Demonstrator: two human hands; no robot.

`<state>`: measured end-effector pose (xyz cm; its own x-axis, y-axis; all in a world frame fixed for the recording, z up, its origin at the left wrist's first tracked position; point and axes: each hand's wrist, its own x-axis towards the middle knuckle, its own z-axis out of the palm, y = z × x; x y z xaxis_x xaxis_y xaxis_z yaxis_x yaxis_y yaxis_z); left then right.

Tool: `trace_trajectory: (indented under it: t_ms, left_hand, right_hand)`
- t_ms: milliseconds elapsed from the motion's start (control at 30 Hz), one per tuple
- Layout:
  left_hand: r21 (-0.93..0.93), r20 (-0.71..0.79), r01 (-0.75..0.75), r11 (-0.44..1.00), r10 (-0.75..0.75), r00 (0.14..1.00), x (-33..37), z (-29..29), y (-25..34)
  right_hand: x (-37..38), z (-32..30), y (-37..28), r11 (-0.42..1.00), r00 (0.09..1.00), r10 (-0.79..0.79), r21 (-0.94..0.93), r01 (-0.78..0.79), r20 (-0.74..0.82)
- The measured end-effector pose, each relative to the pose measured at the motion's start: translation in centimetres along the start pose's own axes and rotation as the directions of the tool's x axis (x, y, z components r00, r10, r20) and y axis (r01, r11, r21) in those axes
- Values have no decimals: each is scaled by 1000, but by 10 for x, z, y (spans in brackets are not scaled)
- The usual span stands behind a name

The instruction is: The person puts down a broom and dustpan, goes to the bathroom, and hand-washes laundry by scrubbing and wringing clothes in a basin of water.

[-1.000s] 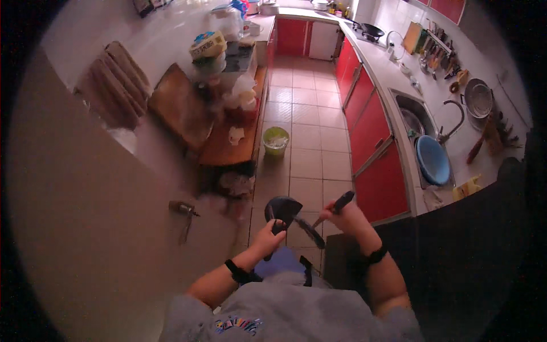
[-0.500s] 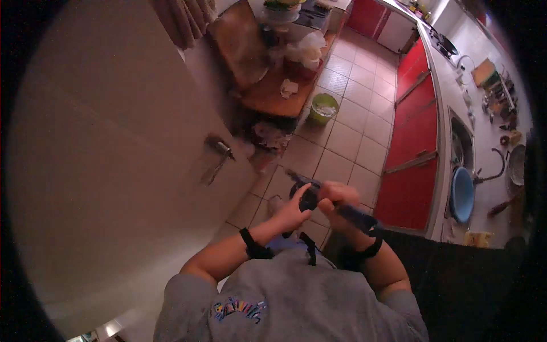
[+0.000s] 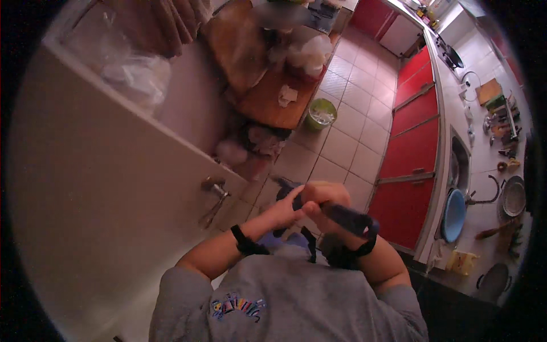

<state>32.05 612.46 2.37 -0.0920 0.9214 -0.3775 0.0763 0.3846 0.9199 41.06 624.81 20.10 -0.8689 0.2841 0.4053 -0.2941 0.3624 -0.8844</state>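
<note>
In the head view, the right hand is wrapped tightly round a dark handle, its end pointed right. A dark piece is touched by the left hand; how firm that grip is cannot be told. Handling seems under way: neither thing is set down, and both are held before the body above the floor. Pale waste is held in the far green bin; on the right, the blue basin is placed by the sink, its contents unclear.
</note>
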Motion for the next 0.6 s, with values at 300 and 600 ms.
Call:
trace_trajectory:
  t_ms: [300, 600]
  left_hand:
    - [-37, -119, -110, 993, 105, 987, 24, -52, 39]
    - [-328, -288, -28, 944, -72, 955, 34, -112, 66]
  right_hand:
    - [58, 4, 17, 988, 990, -138, 70, 138, -5]
    - [106, -39, 96, 968, 965, 35, -248, 31, 259]
